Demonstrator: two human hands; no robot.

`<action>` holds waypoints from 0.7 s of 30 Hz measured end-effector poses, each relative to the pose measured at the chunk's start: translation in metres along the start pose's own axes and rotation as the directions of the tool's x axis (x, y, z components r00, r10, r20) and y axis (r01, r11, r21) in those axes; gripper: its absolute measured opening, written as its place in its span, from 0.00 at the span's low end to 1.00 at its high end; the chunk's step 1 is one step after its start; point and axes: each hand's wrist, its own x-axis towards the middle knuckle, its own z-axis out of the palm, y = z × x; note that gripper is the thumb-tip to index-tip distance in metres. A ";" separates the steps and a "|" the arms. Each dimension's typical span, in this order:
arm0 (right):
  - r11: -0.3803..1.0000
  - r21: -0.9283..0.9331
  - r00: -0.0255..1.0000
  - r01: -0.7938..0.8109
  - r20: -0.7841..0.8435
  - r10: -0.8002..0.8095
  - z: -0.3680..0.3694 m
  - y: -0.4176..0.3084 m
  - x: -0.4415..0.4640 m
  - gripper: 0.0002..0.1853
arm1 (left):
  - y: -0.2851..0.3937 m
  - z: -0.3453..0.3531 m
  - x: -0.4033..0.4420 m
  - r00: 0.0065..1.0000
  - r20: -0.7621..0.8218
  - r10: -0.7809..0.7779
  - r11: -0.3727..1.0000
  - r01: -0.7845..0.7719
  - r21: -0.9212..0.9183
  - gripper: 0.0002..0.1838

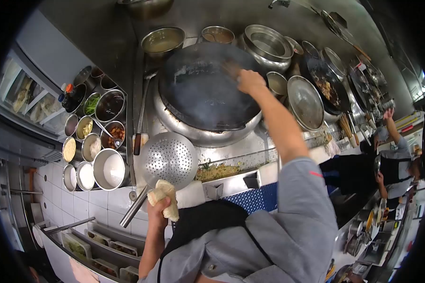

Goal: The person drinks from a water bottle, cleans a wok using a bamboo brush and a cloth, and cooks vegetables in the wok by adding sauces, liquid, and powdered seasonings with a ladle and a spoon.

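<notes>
My right hand (251, 81) is closed around a brown brush-like tool (230, 69), blurred, over the far right part of a big black wok (208, 106). Steam or smoke hangs over the wok. In my left hand (158, 211) is a bunched cream cloth (165, 195), gripped near the counter's front edge. Right beside it lies a perforated metal strainer (169, 159). Its handle (134, 210) slants down past the hand, and I cannot tell whether the fingers touch it. A long-handled ladle (141, 113) lies left of the wok.
Metal pots of seasonings (112, 134) and white powders (86, 174) stand at left. Behind the wok are bowls (163, 41). To the right are a round strainer (306, 103) and a second wok with food (328, 89). A co-worker (387, 170) stands farther right.
</notes>
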 end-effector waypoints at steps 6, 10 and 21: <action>0.956 0.264 0.991 0.130 -0.020 -0.130 0.042 -0.076 0.005 0.24 | -0.015 0.004 0.007 0.997 -0.067 0.034 0.997 -0.029 0.072 0.29; 0.955 0.092 0.957 0.281 0.041 -0.286 0.028 -0.035 -0.047 0.25 | -0.025 -0.028 -0.013 0.985 -0.169 0.042 0.999 -0.045 -0.013 0.31; 0.733 0.679 0.994 -0.043 0.105 -0.039 0.002 -0.124 -0.008 0.31 | 0.001 0.017 0.003 0.999 -0.015 0.050 0.999 -0.050 -0.005 0.24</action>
